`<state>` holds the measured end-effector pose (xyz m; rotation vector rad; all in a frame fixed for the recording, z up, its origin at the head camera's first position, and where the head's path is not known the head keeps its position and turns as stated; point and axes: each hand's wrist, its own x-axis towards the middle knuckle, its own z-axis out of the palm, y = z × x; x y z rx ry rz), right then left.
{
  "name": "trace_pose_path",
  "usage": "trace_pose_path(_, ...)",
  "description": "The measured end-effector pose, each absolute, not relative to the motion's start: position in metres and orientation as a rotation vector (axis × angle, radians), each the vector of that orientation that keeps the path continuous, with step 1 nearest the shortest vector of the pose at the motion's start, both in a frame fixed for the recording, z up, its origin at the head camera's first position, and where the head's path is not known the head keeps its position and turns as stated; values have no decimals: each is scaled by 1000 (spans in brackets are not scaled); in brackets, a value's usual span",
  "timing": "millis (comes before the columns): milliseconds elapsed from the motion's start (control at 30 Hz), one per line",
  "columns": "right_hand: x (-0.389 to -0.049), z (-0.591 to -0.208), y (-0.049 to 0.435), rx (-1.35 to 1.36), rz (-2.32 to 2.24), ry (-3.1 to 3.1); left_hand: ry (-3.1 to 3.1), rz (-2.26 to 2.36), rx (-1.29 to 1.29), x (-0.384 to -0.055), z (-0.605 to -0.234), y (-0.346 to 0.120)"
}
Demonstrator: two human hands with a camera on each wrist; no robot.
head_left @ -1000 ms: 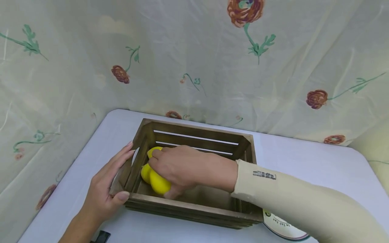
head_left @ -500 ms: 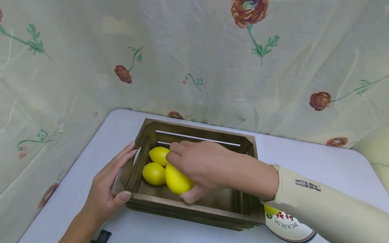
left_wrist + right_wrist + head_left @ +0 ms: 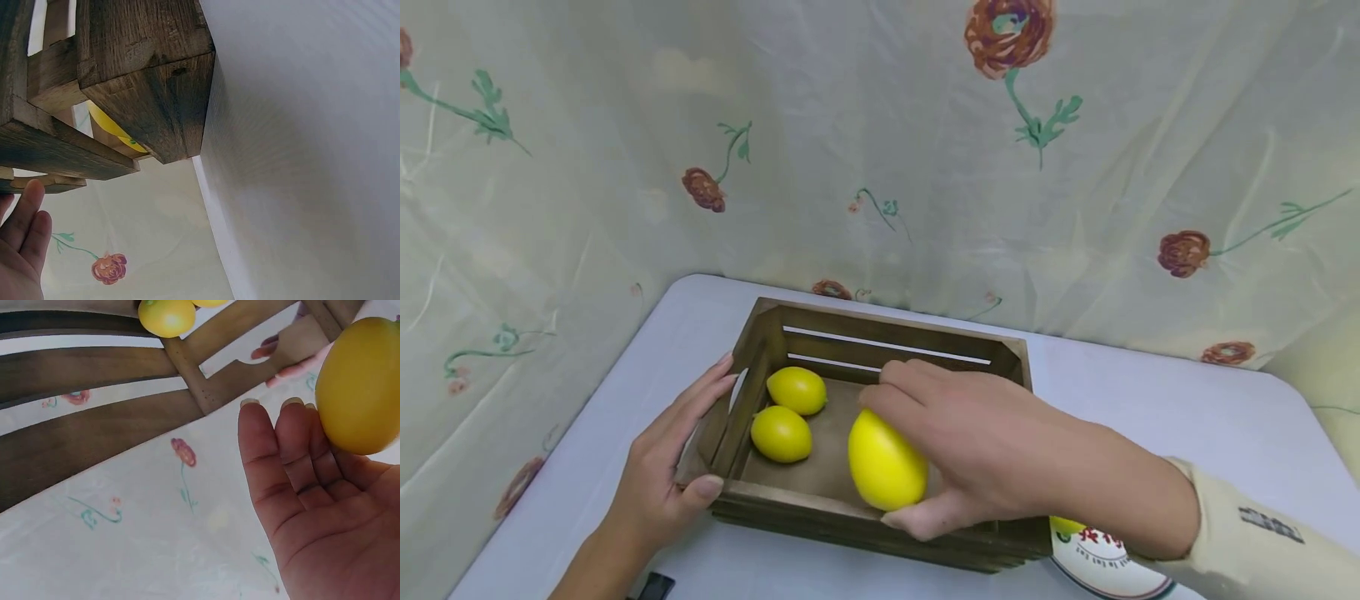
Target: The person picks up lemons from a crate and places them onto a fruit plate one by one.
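Observation:
My right hand [image 3: 970, 442] holds a yellow lemon [image 3: 887, 461] between thumb and fingers, above the front part of a brown slatted wooden crate [image 3: 880, 517]. In the right wrist view the held lemon [image 3: 362, 384] sits against the fingers. Two more lemons lie at the crate's left end, a rear one [image 3: 797, 391] and a front one [image 3: 782, 434]. My left hand [image 3: 658, 462] rests against the crate's left end, fingers extended along the outer side and thumb at the front corner. The left wrist view shows its fingertips [image 3: 31, 194] touching the upper slat.
A round plate with printed lettering [image 3: 1101, 562] stands right of the crate, partly under my right forearm, with a yellow fruit [image 3: 1066, 525] on it. A black object [image 3: 657, 586] lies near the left wrist. A flowered curtain [image 3: 850, 150] hangs behind the white table [image 3: 1150, 375].
My right hand has lifted one lemon from the group at the left end and carried it rightward and up. Two lemons there have come into full view. The left hand stays put.

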<state>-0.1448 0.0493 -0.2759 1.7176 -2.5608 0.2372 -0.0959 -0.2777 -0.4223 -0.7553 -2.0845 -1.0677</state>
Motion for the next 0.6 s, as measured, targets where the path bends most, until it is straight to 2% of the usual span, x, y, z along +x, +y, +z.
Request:
trace_pose_path(367,-123,-299,93,1583,468,-2567,-2085,-1054,-744,-95,-421,-276)
trace_pose_path(600,-111,-306,120,1466,463,-2544,-2080,-1062,-745,-96,-422,-276)
